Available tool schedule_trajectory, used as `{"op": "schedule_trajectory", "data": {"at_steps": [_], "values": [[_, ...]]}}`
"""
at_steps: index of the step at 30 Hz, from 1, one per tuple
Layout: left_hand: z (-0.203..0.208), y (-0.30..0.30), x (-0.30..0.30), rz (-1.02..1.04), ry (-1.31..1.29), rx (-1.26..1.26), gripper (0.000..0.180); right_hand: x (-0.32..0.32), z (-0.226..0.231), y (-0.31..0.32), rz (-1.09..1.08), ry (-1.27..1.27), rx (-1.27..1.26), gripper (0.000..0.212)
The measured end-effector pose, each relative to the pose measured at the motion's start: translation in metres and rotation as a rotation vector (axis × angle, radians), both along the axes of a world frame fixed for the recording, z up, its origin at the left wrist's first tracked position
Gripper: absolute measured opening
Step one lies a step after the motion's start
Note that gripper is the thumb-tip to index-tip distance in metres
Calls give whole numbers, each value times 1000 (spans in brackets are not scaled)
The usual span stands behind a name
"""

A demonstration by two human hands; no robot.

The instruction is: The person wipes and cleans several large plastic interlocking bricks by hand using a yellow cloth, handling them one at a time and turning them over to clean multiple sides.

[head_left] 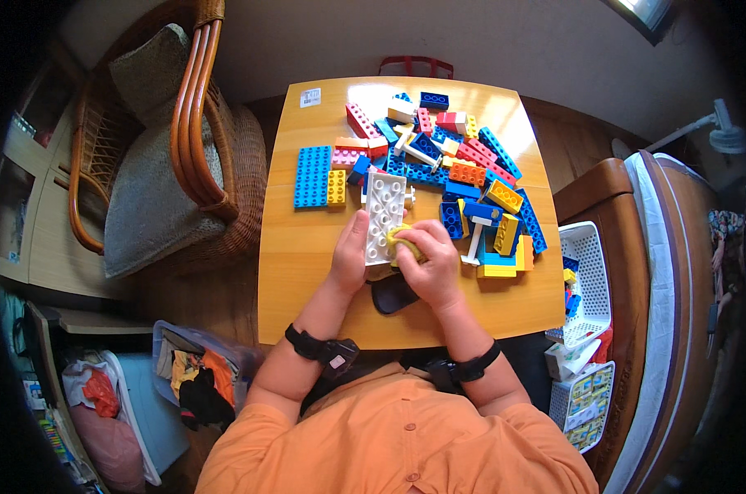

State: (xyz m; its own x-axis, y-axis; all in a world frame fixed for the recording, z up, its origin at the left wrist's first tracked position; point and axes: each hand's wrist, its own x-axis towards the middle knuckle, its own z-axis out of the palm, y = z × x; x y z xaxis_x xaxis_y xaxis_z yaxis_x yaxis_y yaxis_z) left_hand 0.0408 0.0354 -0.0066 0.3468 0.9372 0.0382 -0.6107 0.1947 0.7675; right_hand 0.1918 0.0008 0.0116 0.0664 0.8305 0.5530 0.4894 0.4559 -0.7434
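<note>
My left hand grips a long white toy building block by its left edge, holding it tilted up over the near middle of the table. Round hollows show on the face turned toward me. In my right hand a crumpled yellow cloth is pinched, touching the block's lower right part. Beneath both hands lies a dark, rounded flat object, partly hidden; its kind I cannot make out. Just beyond, loose toy blocks spread out, among them a blue studded plate and a yellow block.
The wooden table carries a pile of coloured blocks at its far and right side. A white basket with more blocks stands at the right, beside a brown bed frame. A wicker chair is on the left.
</note>
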Motion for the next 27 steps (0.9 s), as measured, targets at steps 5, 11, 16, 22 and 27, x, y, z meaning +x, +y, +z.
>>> {"op": "schedule_trajectory", "data": {"at_steps": [5, 11, 16, 22, 27], "values": [[3, -6, -5, -49, -19, -86, 50, 4, -1, 3, -141, 68, 65, 17], [-2, -9, 0, -34, 244, 124, 48, 5, -7, 9, -183, 20, 58, 18], [1, -9, -3, -9, 223, 71, 47, 2, -5, 7, -114, 55, 8, 21], [-6, 1, -3, 35, -23, -66, 49, -2, -5, 3, -13, 8, 11, 22], [-8, -2, -3, 14, 67, -6, 50, -1, -6, 3, -40, 21, -46, 20]]}}
